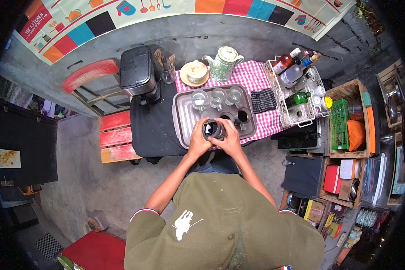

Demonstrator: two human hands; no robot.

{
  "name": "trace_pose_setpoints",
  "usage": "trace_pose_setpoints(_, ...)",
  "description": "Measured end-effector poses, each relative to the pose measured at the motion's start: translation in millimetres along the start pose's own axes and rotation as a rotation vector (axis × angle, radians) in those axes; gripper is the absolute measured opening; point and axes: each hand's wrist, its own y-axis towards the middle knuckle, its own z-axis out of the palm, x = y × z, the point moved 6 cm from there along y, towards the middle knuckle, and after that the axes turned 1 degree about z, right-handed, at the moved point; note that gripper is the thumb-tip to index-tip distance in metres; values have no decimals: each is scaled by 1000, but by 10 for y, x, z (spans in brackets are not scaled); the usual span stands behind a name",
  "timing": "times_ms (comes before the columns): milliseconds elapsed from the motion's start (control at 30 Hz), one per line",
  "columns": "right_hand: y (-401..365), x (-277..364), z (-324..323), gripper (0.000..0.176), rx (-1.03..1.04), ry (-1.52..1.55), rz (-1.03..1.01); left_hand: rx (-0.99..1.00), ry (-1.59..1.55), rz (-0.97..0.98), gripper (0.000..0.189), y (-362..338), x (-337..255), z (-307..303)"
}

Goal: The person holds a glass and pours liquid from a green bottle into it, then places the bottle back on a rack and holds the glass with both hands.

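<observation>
The dark glass [213, 129] sat at the tray's [184, 122] six o'clock edge, left hand [198, 140] fingers clamped on it at nine o'clock, right hand [231, 140] fingers at three

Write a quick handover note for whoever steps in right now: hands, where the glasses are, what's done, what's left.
Left hand and right hand: both wrapped around one glass, dark inside, held above the front edge of the metal tray.
On the tray: two dark-filled glasses in the front row, three empty glasses behind them.
Done: three glasses look filled, counting the held one.
Left: three stand empty; the held one is not set down yet.
</observation>
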Motion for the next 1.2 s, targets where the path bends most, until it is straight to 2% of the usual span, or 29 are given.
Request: trace_pose_setpoints(1200,4,-22,14,64,-2,-27,-21,-18,-3,23,73,-5,-26,-16)
